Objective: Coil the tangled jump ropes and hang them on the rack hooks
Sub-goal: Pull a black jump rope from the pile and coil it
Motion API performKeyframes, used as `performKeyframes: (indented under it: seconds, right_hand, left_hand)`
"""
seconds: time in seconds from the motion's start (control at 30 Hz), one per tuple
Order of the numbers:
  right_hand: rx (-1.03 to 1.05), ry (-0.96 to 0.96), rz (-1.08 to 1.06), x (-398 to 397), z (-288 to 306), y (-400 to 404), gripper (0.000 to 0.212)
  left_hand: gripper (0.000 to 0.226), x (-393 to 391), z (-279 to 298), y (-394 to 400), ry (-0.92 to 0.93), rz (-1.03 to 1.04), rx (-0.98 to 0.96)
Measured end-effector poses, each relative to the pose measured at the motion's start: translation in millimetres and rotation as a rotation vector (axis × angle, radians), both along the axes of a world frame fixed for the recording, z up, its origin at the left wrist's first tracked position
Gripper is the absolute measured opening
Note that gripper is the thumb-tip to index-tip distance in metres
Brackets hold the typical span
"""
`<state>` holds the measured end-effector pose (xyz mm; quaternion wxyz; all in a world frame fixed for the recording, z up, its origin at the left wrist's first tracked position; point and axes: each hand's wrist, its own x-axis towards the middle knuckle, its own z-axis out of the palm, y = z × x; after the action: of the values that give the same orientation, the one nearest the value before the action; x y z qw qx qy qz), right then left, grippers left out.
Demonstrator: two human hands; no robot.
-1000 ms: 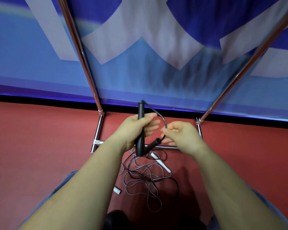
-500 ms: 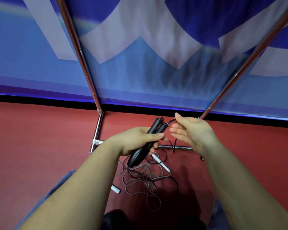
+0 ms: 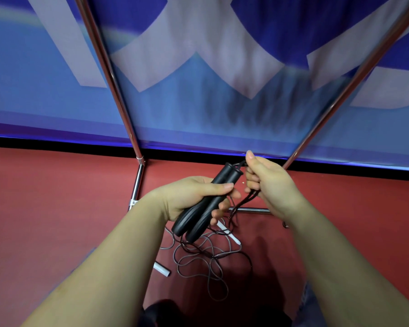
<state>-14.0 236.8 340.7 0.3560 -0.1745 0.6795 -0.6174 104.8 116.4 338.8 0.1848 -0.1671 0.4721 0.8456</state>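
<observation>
My left hand (image 3: 189,197) grips two black jump rope handles (image 3: 213,197) side by side, their tops tilted up and to the right. Just right of the handle tops, my right hand (image 3: 267,182) holds the thin black cord (image 3: 243,204) where it leaves them, and the cord drops from my fingers to the floor. Below lies a tangle of dark and grey rope (image 3: 206,256) on the red floor, with two white handles (image 3: 229,234) in it. The chrome rack's poles (image 3: 109,74) rise on both sides; no hooks are in view.
The rack's chrome base bar (image 3: 253,210) and left foot tube (image 3: 137,182) lie on the red floor just beyond my hands. A blue and white banner (image 3: 198,67) hangs close behind the rack. My knees show at the bottom edge.
The two black handles have come together in my left hand and now lie parallel. My right hand has shifted from the loose handle to the cord at the handle tops.
</observation>
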Motion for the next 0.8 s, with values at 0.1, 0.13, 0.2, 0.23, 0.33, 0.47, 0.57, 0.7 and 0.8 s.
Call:
performKeyframes:
  seconds: [0.1,0.13,0.2,0.23,0.33,0.47,0.57,0.7,0.8]
  right_hand:
    - [-0.033,0.000,-0.145,-6.8,-1.9,0.6,0.037]
    - [-0.043,-0.010,-0.205,-10.0,-2.9,1.3,0.037]
    - [-0.054,-0.031,-0.293,-15.6,-3.5,3.3,0.037]
    - [-0.053,-0.031,-0.310,-16.8,-3.4,4.0,0.037]
    - [-0.049,-0.029,-0.319,-16.9,-3.2,4.2,0.036]
    - [-0.044,0.001,-0.294,-14.5,-4.0,2.5,0.037]
    - [0.008,0.084,-0.196,-6.9,-7.8,-0.3,0.039]
    - [0.130,0.099,-0.051,2.6,-11.4,-3.8,0.043]
    - [0.210,0.053,0.086,15.6,-14.2,-8.0,0.042]
  left_hand:
    - [0.020,-2.3,-1.5,1.7,-0.051,-0.004,-0.076]
    - [0.021,-2.5,-1.6,1.7,-0.078,-0.032,-0.087]
    - [0.015,-1.3,-1.5,1.8,-0.138,-0.097,-0.105]
    - [0.010,-0.3,-1.3,2.1,-0.169,-0.104,-0.122]
    - [0.008,-1.1,-1.7,2.7,-0.193,-0.076,-0.141]
    - [0.020,-4.2,-0.6,2.7,-0.120,0.031,-0.124]
    - [0.026,-7.0,-2.2,1.7,-0.096,0.190,-0.081]
    - [0.012,-10.7,-0.2,-0.1,-0.096,0.379,0.037]
    - [0.022,-12.2,4.7,-1.7,-0.073,0.481,0.183]
